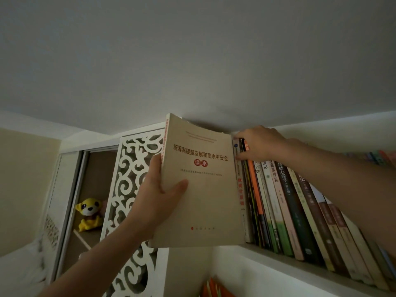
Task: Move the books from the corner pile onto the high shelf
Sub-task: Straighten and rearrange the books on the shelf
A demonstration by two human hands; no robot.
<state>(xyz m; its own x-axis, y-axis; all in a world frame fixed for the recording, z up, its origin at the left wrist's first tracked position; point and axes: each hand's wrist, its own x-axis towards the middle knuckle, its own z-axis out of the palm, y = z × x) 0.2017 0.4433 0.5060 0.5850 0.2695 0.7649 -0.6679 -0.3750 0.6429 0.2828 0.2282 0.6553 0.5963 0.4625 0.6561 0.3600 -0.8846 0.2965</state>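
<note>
Seen from below, close under the ceiling: a beige book with red lettering on its cover, held upright at the left end of the high shelf, its right edge touching the first spine in the row of books. Gripped along its spine side by the left hand, thumb laid flat across the front cover, index finger running up the spine edge, remaining fingers hidden behind the book. Bottom edge level with the shelf's front lip, top corner nearly touching the ceiling. Reached over the top of the row at its left end: the right hand, fingers curled down together over the tops of the first few books, thumb pressed low against the leftmost spine; whether pinching or merely pressing them aside, impossible to tell. Packed spine-out along the shelf from its left end toward the right edge of view: the rest of the row, leaning slightly. Beside the shelf's left end, a white fretwork panel. Beyond it, in an open cabinet, a yellow plush toy seated on an inner ledge. Below the shelf, the tops of orange books, barely visible.
</note>
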